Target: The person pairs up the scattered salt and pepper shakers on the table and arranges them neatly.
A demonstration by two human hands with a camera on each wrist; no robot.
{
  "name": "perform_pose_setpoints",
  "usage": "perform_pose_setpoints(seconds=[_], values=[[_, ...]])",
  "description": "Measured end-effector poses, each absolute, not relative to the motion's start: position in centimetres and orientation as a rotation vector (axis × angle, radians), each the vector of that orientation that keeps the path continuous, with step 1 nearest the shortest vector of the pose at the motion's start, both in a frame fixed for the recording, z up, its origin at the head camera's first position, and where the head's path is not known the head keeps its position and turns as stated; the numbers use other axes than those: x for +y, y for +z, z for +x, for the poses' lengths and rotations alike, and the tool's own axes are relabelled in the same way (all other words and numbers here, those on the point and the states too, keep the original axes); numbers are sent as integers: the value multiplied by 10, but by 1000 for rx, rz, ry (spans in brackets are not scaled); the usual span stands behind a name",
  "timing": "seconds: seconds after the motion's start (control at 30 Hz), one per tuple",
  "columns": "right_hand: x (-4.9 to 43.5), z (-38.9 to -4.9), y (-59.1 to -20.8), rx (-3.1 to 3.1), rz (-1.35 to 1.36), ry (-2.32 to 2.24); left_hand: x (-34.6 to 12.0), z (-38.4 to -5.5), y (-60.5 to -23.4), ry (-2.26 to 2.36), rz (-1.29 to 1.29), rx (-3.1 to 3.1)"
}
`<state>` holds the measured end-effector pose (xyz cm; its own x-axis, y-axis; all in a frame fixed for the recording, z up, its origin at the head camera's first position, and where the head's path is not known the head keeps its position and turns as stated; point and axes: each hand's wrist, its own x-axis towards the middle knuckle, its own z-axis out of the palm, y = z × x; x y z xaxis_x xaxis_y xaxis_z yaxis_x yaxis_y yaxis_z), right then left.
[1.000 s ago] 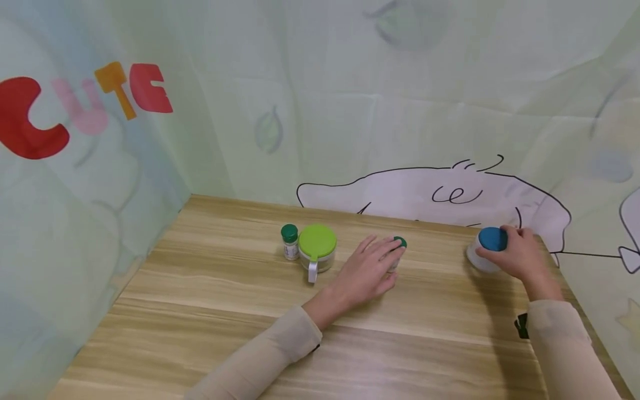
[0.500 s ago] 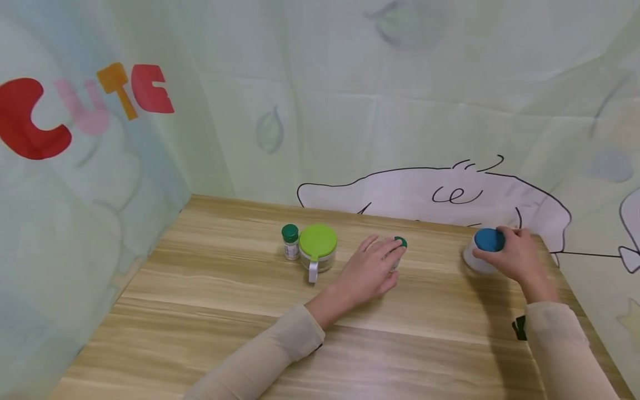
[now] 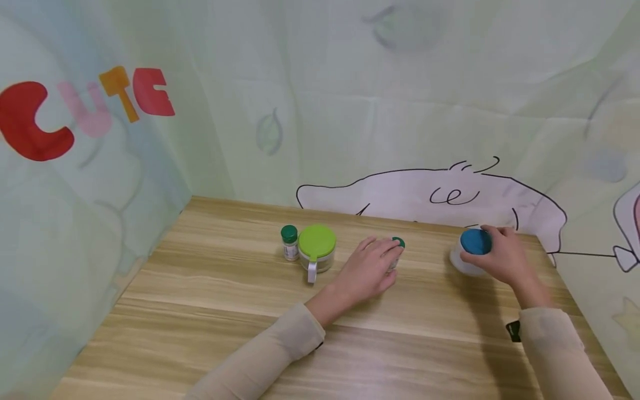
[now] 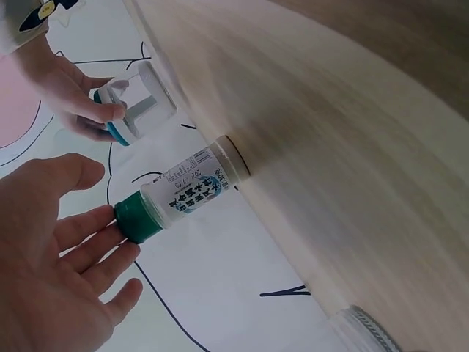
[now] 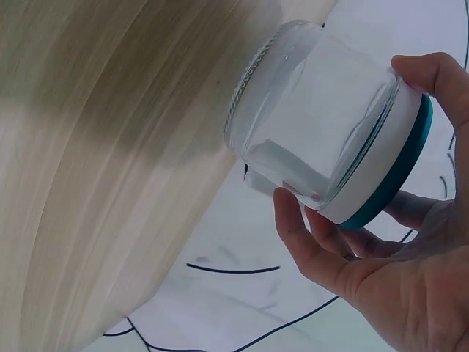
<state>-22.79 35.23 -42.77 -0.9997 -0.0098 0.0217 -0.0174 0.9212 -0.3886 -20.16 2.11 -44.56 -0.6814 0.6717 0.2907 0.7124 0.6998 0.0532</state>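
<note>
My right hand [image 3: 507, 258] grips a clear glass jar with a blue lid [image 3: 476, 241] at the right of the table, thumb and fingers round its lid and rim. In the right wrist view the jar [image 5: 315, 110] shows a white band under the lid and a handle-like part on its side; whether its base touches the table I cannot tell. The fingertips of my left hand [image 3: 367, 270] touch the green cap of a small spice bottle [image 4: 194, 187], which stands upright with a printed label. The left thumb is apart from the cap.
On the wooden table [image 3: 225, 294], left of my left hand, a jar with a lime-green lid [image 3: 317, 241] and a handle stands close beside a second green-capped bottle [image 3: 290, 244]. A printed curtain [image 3: 340, 128] hangs along the back and left edges.
My right hand has moved left with the blue-lidded jar, nearer the spice bottle. The left hand and the bottle under it stay where they were.
</note>
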Motion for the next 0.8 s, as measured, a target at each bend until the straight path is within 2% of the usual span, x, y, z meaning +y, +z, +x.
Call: perform_pose_setpoints(seconds=[0.8], values=[[305, -211, -420, -3030, 234, 709, 22, -201, -443, -237, -1098, -2704]])
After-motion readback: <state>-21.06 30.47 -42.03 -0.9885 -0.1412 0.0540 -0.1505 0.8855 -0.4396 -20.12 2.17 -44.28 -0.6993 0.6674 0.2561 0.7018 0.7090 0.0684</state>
